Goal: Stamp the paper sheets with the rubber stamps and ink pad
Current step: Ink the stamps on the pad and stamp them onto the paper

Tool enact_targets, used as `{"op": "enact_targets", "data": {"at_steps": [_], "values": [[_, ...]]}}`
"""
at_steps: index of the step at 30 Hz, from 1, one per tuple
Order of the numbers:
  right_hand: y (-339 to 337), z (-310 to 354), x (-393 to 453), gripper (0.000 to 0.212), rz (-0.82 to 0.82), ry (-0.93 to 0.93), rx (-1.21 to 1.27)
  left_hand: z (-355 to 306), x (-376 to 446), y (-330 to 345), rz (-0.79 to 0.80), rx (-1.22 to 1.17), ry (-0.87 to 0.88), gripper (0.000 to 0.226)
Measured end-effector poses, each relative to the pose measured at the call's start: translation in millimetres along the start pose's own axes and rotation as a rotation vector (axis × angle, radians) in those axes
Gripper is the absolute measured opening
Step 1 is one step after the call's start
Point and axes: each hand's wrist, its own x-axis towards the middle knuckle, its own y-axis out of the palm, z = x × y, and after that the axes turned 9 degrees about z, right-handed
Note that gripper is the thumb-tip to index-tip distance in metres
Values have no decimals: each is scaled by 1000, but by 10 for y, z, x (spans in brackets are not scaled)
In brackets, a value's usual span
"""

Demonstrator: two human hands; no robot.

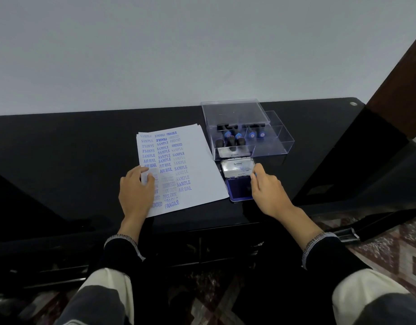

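A stack of white paper sheets (202, 165) lies on the black table (73, 148); the top sheet carries several blue stamp prints. My left hand (134, 191) rests on the sheet's left edge and pinches the lifted edge between thumb and fingers. To the right of the paper sits the ink pad (238, 190), its blue pad showing and its metal lid (236, 168) folded back. My right hand (265, 191) has curled fingers on the lid's right edge. Several rubber stamps (232, 139) with black handles stand in a clear box (272, 146) behind the pad.
The box's clear cover (235, 111) leans at its back. A pale wall rises behind the table. A dark wooden frame (394, 73) stands at the far right. My knees and a patterned floor (390, 249) show below the table's front edge.
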Motion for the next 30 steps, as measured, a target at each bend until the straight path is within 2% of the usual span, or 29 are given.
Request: {"op": "enact_targets", "data": {"at_steps": [7,11,15,20,30], "values": [[107,38,-106,10,-60,23,-107,20,-13,-27,-37,-203,1,26],[127,62,-142,10,-94,38,-72,51,6,-23,-35,-262,-1,26],[29,102,-76,14,-56,70,-41,21,28,-40,-35,-274,-20,26],[-2,231,16,20,-135,74,19,10,34,-50,-33,-288,-33,26],[174,160,36,13,-116,82,-91,13,9,-52,-37,-280,-3,24]]}}
